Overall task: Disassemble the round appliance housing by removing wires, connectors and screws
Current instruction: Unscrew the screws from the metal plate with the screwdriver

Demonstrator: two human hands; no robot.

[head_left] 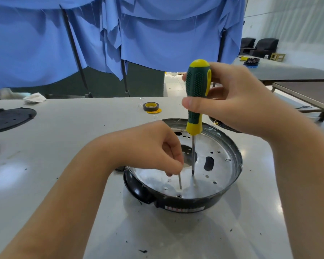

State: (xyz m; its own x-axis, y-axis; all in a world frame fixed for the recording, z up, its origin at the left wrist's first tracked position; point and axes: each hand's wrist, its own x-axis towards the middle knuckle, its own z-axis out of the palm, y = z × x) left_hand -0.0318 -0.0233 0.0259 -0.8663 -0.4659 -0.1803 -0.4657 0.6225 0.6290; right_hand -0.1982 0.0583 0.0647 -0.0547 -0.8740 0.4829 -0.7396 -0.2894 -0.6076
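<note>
While your right hand (238, 101) grips the green-yellow screwdriver (195, 101) upright in the round black-rimmed metal housing (223, 156), your left hand (157, 146) pinches a thin metal pin (180, 182).

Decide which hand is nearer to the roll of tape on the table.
Right. The right hand, holding the screwdriver, is just right of the tape roll. The left hand is lower, over the housing, pinching a thin pin.

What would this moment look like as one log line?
right hand: grips screwdriver | tip: inside housing | left hand: pinches long screw
</note>
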